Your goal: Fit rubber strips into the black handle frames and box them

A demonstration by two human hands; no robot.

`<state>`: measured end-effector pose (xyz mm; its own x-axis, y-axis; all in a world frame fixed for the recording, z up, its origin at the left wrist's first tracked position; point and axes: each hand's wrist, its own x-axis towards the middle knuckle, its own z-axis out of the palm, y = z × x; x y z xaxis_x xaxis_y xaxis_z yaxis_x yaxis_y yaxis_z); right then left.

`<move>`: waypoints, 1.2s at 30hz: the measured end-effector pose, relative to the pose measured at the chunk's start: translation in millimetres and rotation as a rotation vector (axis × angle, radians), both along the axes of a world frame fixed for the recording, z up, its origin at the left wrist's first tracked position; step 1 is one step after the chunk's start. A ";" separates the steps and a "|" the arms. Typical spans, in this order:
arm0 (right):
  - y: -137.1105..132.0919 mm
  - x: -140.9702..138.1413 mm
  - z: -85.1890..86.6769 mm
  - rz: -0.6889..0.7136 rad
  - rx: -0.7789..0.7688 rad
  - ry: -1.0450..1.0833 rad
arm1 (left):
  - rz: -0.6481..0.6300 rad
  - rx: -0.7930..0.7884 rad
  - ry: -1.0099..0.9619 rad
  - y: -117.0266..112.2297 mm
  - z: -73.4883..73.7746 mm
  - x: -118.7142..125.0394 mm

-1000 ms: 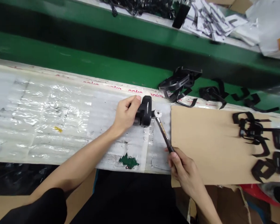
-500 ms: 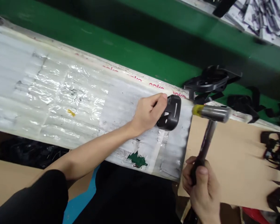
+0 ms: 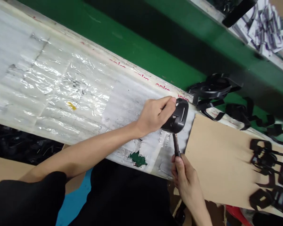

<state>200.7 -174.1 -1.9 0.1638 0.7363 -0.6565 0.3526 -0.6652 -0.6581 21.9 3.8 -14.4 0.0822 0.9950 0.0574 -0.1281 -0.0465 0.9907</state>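
Showing head view, looking fwd & down across a desk (image 3: 61,94) covered w/ creased clear plastic film. L hand (image 3: 154,117) partly closed, fingers curled, tips on a black plastic part (image 3: 179,117), pinning it to the desk near the far edge. R hand (image 3: 186,185) closed round a dark tool shaft (image 3: 176,144), which rises toward the near side of the part; far end of shaft hidden behind the part, so contact between the two can't be told. Part lies just beside a cardboard sheet (image 3: 217,163), not on it. Cardboard carries several black plastic pieces (image 3: 261,160) in a loose heap at right; more black strapped pieces (image 3: 211,89) lie on a green strip (image 3: 132,59) beyond the desk. Top right: white packets w/ dark print (image 3: 264,34). Lower left: L arm in black sleeve (image 3: 25,201). Also on desk: green paint patch (image 3: 137,159) by near edge, small yellow mark (image 3: 72,106) on film. Progress, as judged: one part in hand being worked on, others lying in heaps; whether heaped pieces are finished or untouched can't be told from this view.
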 end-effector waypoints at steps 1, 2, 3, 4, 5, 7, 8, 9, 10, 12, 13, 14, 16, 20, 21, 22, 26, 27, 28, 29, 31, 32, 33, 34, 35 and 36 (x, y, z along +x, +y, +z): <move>0.9 1.5 1.3 -0.015 0.003 0.012 | 0.010 -0.020 -0.034 1.2 -0.6 0.2; 1.4 3.4 2.8 -0.052 0.024 0.032 | 0.020 -0.056 -0.081 3.3 -1.3 0.2; 1.3 5.6 4.6 -0.096 0.056 0.060 | 0.024 -0.108 -0.143 6.4 -1.9 -0.1; 0.9 7.7 6.2 -0.148 0.097 0.093 | 0.023 -0.179 -0.223 10.5 -2.2 -1.0; 0.3 9.7 7.6 -0.199 0.141 0.125 | 0.006 -0.270 -0.320 15.1 -2.0 -2.4; 0.3 12.6 9.8 -0.282 0.229 0.163 | -0.083 -0.487 -0.553 24.4 0.2 -6.8; 1.6 13.2 10.8 -0.308 0.267 0.166 | -0.145 -0.593 -0.674 28.0 2.0 -9.4; 3.8 13.2 11.9 -0.319 0.299 0.158 | -0.207 -0.686 -0.783 30.5 4.1 -12.0; 7.3 12.4 13.4 -0.317 0.329 0.141 | -0.260 -0.761 -0.871 31.8 6.0 -14.2; 16.9 8.4 17.5 -0.283 0.394 0.083 | -0.325 -0.855 -0.991 31.0 8.7 -17.1; 22.7 5.4 20.2 -0.257 0.434 0.054 | -0.342 -0.883 -1.026 29.4 9.2 -17.6; 28.6 1.8 23.2 -0.230 0.477 0.030 | -0.355 -0.901 -1.049 27.5 9.4 -17.6; 40.0 -6.0 29.3 -0.176 0.570 0.002 | -0.381 -0.920 -1.062 23.7 9.6 -16.4; 55.7 -18.3 35.9 -0.017 0.690 -0.043 | -0.418 -0.956 -0.959 19.2 13.0 -11.6; 58.0 -20.0 35.6 0.035 0.696 -0.062 | -0.413 -0.953 -0.923 18.5 14.2 -10.1; 59.8 -21.3 34.7 0.082 0.694 -0.083 | -0.399 -0.941 -0.887 17.7 15.5 -8.5; 65.2 -25.5 26.5 0.049 0.671 -0.112 | -0.307 -0.799 -0.703 10.2 20.7 -3.3; 66.6 -26.6 24.3 -0.031 0.657 -0.075 | -0.251 -0.705 -0.629 6.7 22.1 -3.0; 68.2 -27.7 22.5 -0.123 0.638 -0.005 | -0.174 -0.568 -0.536 2.6 23.3 -3.4; 70.1 -28.6 21.3 -0.214 0.609 0.095 | -0.094 -0.391 -0.425 -1.7 24.1 -4.3; 74.3 -29.4 20.3 -0.369 0.539 0.330 | -0.019 0.012 -0.148 -9.5 23.9 -7.5; 76.4 -29.2 20.5 -0.425 0.505 0.434 | -0.062 0.200 -0.005 -12.5 22.7 -9.0; 78.3 -28.7 21.0 -0.467 0.477 0.513 | -0.129 0.365 0.131 -14.6 20.9 -10.0; 80.0 -27.9 21.4 -0.497 0.454 0.565 | -0.202 0.503 0.254 -15.7 18.7 -10.2; 81.2 -26.8 21.7 -0.520 0.435 0.594 | -0.257 0.614 0.357 -16.2 16.4 -9.6; 81.9 -25.5 21.8 -0.532 0.422 0.609 | -0.283 0.700 0.437 -16.0 14.2 -8.4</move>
<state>175.2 -92.2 19.9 0.2639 0.8613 -0.4342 -0.4200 -0.3026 -0.8556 13.4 -12.1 -0.2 0.4781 0.6816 0.5539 0.1580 -0.6871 0.7091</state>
